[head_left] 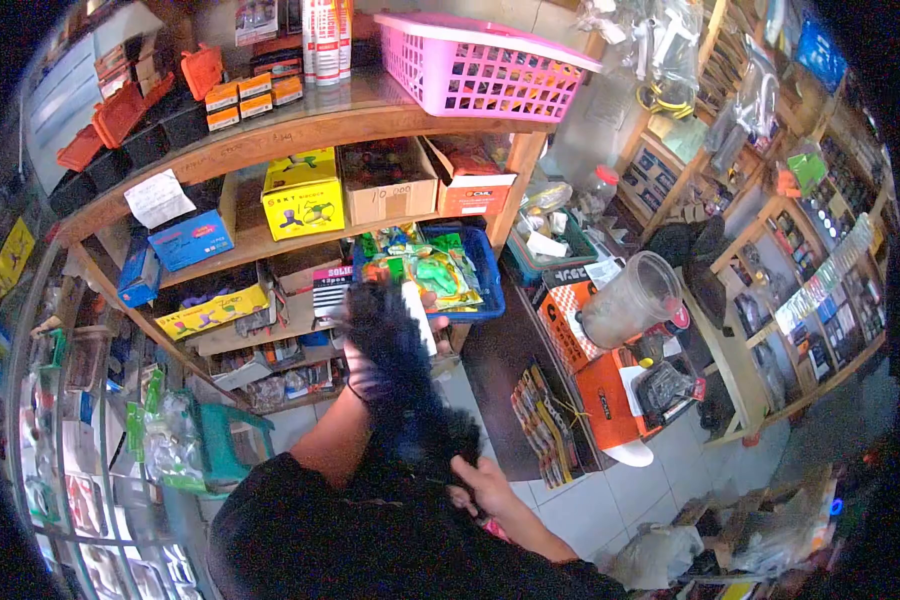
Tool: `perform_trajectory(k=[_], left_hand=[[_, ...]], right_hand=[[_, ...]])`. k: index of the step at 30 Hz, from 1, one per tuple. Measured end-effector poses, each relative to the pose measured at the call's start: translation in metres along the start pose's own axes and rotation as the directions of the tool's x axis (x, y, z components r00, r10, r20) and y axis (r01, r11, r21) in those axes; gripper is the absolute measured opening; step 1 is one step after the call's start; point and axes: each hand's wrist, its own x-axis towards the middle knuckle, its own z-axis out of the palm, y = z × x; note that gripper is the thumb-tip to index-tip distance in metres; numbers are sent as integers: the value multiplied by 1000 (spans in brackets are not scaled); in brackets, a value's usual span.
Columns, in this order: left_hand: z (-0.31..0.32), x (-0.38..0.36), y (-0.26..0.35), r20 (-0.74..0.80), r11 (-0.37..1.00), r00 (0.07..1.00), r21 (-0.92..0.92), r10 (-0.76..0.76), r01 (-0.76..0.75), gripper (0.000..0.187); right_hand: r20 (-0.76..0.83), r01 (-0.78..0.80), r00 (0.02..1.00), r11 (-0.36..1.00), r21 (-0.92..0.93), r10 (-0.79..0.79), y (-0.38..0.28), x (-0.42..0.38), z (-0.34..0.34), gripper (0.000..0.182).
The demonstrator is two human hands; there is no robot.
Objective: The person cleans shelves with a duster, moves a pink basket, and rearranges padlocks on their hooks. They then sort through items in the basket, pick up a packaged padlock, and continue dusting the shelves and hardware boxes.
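Note:
In the middle of the view, my right hand (483, 484) is closed round the lower end of a black, fluffy duster (395, 350). A bit of pink shows below that hand. The duster slants up and left, smeared by motion, and covers much of my left hand (438, 328). Fingertips of the left hand curl round the far side of a narrow white object (417, 312), whose kind I cannot make out. A blue basket (485, 280) of green and yellow packets lies just beyond it.
A wooden shelf (300, 123) carries a pink basket (470, 55); a yellow box (303, 195) and cartons sit below. To the right are a clear plastic jar (635, 300) and an orange box (605, 400). A green plastic stool (232, 435) stands at lower left.

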Motion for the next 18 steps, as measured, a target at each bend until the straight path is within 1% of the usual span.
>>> perform_trajectory(k=[1,2,3,4,5,6,7,8,9,10,11,12,13,14,15,16,17,18], left_hand=[[4,1,-1,100,995,994,83,43,-52,74],[22,4,-6,-90,993,990,-27,109,-112,75],[33,7,-9,-282,973,948,-128,151,-193,75],[26,8,-5,-294,958,946,-207,135,-201,79],[7,1,-2,15,978,996,186,92,-94,81],[1,1,1,-63,994,997,102,53,-47,81],[-3,2,3,-134,1000,991,17,6,-4,81],[10,2,-2,-118,990,991,132,58,-42,80],[18,3,-4,-99,989,994,140,53,-39,80],[27,8,-10,-193,989,971,73,144,-132,80],[37,12,-16,-293,973,929,11,225,-232,79],[19,10,-13,-283,986,945,32,163,-161,80],[-6,4,-7,102,1000,995,20,7,-9,79],[-2,4,-9,61,999,998,32,10,-12,79],[2,5,-8,21,999,1000,46,10,-11,79],[8,4,-5,82,996,993,-17,-81,83,77],[16,6,-9,-279,992,953,-24,116,-127,81],[26,7,-13,-229,986,959,36,166,-162,75]], right_hand=[[-101,65,993,997,45,-61,-7,-2,2,31],[-82,99,992,991,86,-92,-5,1,-2,29],[-65,128,991,984,125,-121,0,3,-6,27],[-9,60,998,995,74,-59,3,1,-5,27],[42,-7,999,1000,24,6,6,1,0,26],[1,-34,999,999,24,34,-3,-4,14,27],[0,-37,999,999,21,37,-10,-7,14,27],[-91,17,996,1000,-24,-19,-16,-9,12,28],[-178,66,981,995,-75,-79,-20,-10,9,29],[-122,169,979,984,55,-162,-6,-2,-6,30],[-119,162,981,986,47,-155,-1,-2,-5,30],[-78,89,993,996,10,-88,3,0,-1,31],[-41,16,999,1000,-24,-17,8,0,2,32],[-12,11,1000,1000,21,-10,12,0,1,34],[-13,5,1000,1000,24,-5,9,-1,-1,34],[-62,68,996,995,69,-64,0,-1,-5,34],[-112,132,986,985,106,-120,-5,-2,-8,34],[-63,163,986,968,191,-153,-4,0,-9,35]])
